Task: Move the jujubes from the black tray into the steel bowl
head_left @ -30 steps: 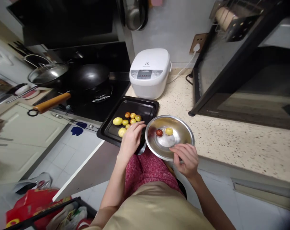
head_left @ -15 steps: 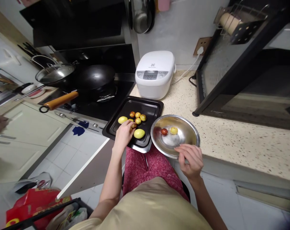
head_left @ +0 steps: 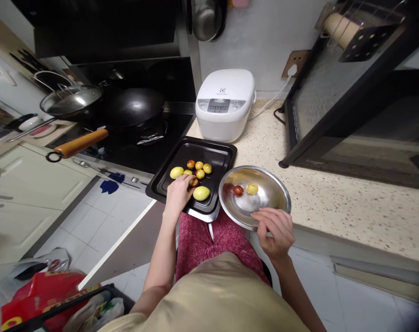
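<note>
My left hand [head_left: 178,193] reaches over the black baking tray [head_left: 226,154], its fingers closed on a small brown-yellow jujube [head_left: 194,182] that lies on the tray. Around it are several yellow jujubes with brown patches and two larger yellow-green ones, one [head_left: 201,193] beside my fingertips and another [head_left: 176,173] farther left. My right hand [head_left: 273,230] is at the near rim of a steel bowl [head_left: 278,193], fingers extended over the inside, thumb apart, nothing visible in them. The bowl holds a red jujube [head_left: 238,190] and a yellow one [head_left: 252,189].
A white rice cooker [head_left: 225,103] stands behind the tray, plugged in at the wall. To the right is a black oven [head_left: 351,124]. A wok [head_left: 135,108] with a wooden handle and a lidded pan [head_left: 71,101] sit on the stove. A cabinet door [head_left: 126,249] stands open below.
The camera view has shifted slightly. Both hands stay where they were, the left at the same jujube on the tray, the right at the bowl's rim.
</note>
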The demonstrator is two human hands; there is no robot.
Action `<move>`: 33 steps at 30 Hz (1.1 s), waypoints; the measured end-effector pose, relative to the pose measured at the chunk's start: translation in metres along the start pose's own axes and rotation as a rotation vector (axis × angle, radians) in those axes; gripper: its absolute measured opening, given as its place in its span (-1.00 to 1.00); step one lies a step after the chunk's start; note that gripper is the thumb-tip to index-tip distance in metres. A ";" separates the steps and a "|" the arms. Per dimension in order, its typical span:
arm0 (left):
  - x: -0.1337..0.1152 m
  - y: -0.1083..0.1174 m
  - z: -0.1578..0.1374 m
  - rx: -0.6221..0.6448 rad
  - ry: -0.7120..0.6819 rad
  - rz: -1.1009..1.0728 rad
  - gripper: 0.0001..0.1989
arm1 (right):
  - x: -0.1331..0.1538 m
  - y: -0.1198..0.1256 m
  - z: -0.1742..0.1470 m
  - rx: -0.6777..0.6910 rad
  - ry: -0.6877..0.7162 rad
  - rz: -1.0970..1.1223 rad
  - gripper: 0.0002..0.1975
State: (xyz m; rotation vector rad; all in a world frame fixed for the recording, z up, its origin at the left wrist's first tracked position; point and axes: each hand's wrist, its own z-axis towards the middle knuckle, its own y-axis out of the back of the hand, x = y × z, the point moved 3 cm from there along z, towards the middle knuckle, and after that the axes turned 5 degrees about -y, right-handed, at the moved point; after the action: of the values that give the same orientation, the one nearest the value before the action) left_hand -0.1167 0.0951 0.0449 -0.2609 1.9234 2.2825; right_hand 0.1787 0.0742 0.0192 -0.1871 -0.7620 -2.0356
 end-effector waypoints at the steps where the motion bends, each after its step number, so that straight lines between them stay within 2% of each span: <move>1: 0.000 0.001 -0.001 -0.014 -0.001 -0.010 -0.66 | 0.000 0.001 0.001 0.001 0.001 -0.001 -0.77; 7: -0.007 0.022 -0.010 -0.184 -0.032 -0.128 -0.69 | 0.011 0.006 0.010 -0.013 -0.008 -0.018 -0.79; 12: -0.046 0.032 -0.020 -0.288 -0.230 -0.397 -0.72 | 0.024 -0.003 0.022 0.017 -0.073 -0.023 -0.79; 16: -0.084 0.020 -0.026 -0.293 -0.402 -0.587 -0.71 | 0.029 -0.014 0.028 0.080 -0.156 0.008 -0.68; 19: -0.102 0.007 -0.030 -0.302 -0.507 -0.650 -0.65 | 0.028 -0.016 0.027 0.133 -0.222 0.048 -0.60; 26: -0.110 -0.014 -0.033 -0.327 -0.575 -0.704 -0.60 | 0.029 -0.013 0.027 0.156 -0.315 0.107 -0.64; 33: -0.112 -0.018 -0.035 -0.366 -0.554 -0.735 -0.60 | 0.031 -0.010 0.032 0.100 -0.365 0.242 -0.72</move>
State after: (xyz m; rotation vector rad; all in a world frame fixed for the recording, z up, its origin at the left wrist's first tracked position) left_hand -0.0028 0.0637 0.0471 -0.2744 0.9241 1.8936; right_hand 0.1479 0.0748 0.0528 -0.5773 -1.0109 -1.7490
